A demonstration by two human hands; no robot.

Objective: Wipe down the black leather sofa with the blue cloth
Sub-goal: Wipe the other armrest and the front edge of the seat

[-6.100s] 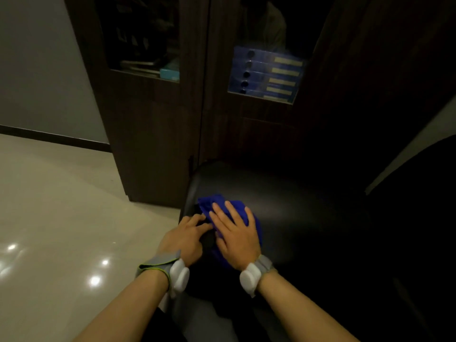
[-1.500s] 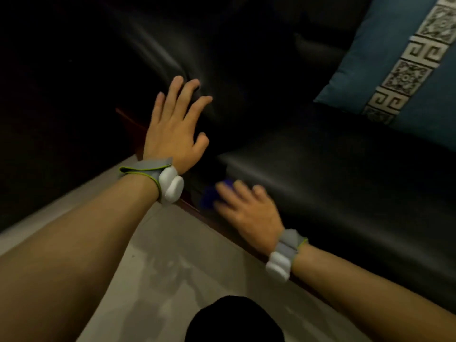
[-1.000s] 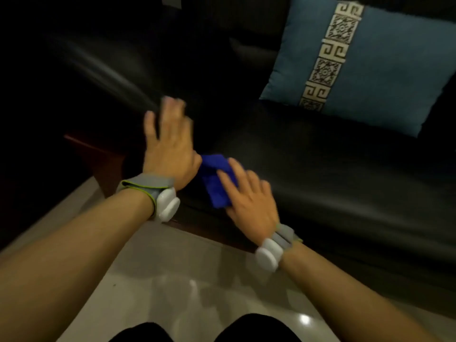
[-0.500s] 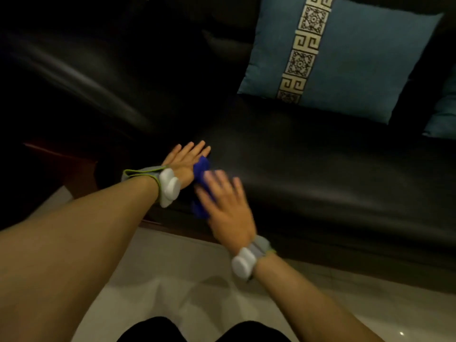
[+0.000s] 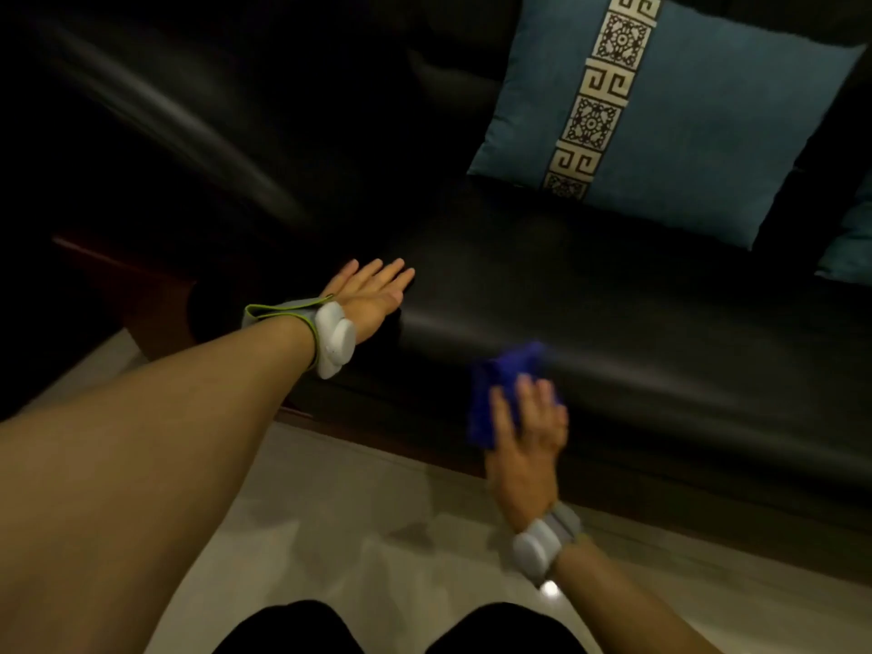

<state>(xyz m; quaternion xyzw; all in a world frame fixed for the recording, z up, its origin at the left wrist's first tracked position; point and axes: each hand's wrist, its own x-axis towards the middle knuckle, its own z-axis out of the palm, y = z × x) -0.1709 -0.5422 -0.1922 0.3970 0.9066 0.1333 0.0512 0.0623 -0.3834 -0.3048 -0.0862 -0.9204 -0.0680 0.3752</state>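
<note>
The black leather sofa fills the upper part of the head view, its seat cushion running left to right in front of me. The blue cloth lies against the seat's front edge. My right hand presses it there with straight fingers and is blurred by motion. My left hand rests flat with its fingers straight on the left end of the seat, beside the armrest.
A teal cushion with a patterned cream stripe leans on the backrest at the upper right. A second teal cushion peeks in at the right edge. Pale glossy floor lies below the sofa, and my dark-clad knees show at the bottom.
My right hand has slid the blue cloth to the right along the seat's front edge, away from my left hand. My left hand has stayed at the seat's left end.
</note>
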